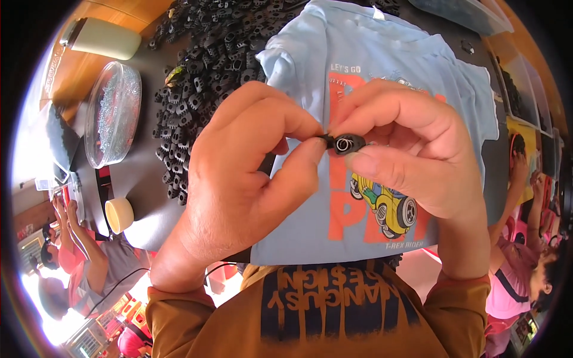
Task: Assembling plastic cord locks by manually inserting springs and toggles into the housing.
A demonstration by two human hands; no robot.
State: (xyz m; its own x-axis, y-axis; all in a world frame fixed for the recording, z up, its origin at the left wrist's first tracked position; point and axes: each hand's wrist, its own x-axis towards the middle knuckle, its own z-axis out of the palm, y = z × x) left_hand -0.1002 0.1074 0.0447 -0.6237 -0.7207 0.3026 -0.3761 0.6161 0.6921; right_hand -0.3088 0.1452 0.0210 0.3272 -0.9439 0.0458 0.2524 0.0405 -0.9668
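Both hands meet in front of me over a light blue T-shirt (286, 209) spread on the table. Between them is a small black hair claw clip (357, 143), with a silver coil spring (343, 144) showing at its middle. My left hand (239, 167) pinches the clip's left end between thumb and forefinger. My right hand (418, 143) grips its other side, the thumb below and the curled fingers above. Fingertips cover part of the clip, so I cannot tell whether its halves are joined.
A big heap of black claw clip pieces (209, 71) covers the table beyond my left hand. Left of it are a clear oval dish (95, 128) of small shiny metal pieces, a pale green bottle (107, 39) and a cream cup (119, 215). People (519, 268) sit at both sides.
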